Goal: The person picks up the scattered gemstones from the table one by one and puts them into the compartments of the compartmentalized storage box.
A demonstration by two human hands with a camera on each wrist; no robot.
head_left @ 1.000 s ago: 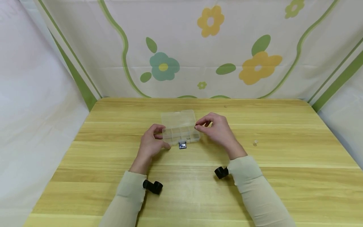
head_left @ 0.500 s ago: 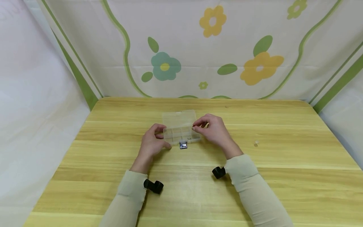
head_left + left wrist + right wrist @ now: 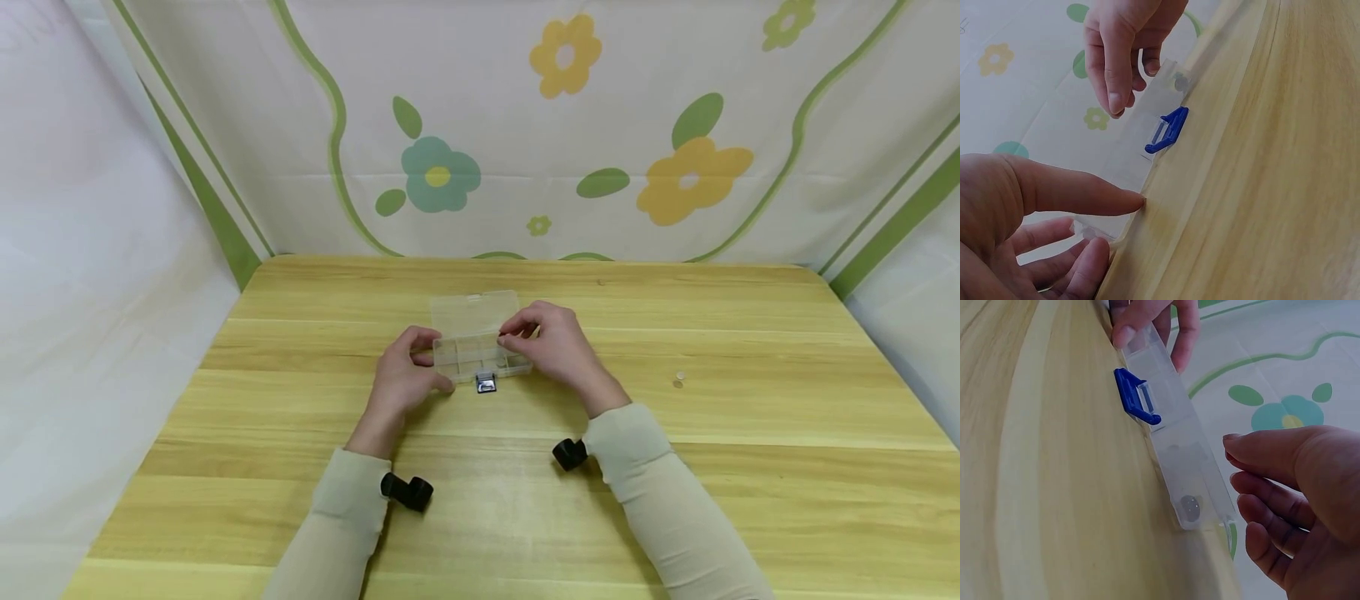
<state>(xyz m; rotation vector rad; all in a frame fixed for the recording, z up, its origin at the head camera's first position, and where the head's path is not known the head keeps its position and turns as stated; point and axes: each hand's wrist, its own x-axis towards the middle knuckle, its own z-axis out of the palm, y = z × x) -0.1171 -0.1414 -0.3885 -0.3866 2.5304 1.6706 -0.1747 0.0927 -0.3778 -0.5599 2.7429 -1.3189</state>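
A clear plastic compartment box [image 3: 468, 354] lies on the table with its lid [image 3: 474, 314] tipped back. My left hand [image 3: 401, 371] grips its left end, thumb along the front edge and fingers at the back. From the front wall hangs a blue latch [image 3: 1168, 130], folded down. My right hand [image 3: 553, 337] is over the right part of the box, thumb and forefinger pinched together on a small dark-red thing, mostly hidden by the fingertips. In the right wrist view, a small round greyish piece [image 3: 1190, 508] shows inside the box's right end compartment.
A small pale round piece [image 3: 680, 377] lies on the wooden table [image 3: 495, 500], right of the box. Another tiny object [image 3: 601, 282] is near the back edge. Behind the table hangs a flowered cloth [image 3: 480, 108].
My right hand has moved slightly left, from the box's right end to over its compartments, fingertips still pinched. My left hand keeps its grip on the box.
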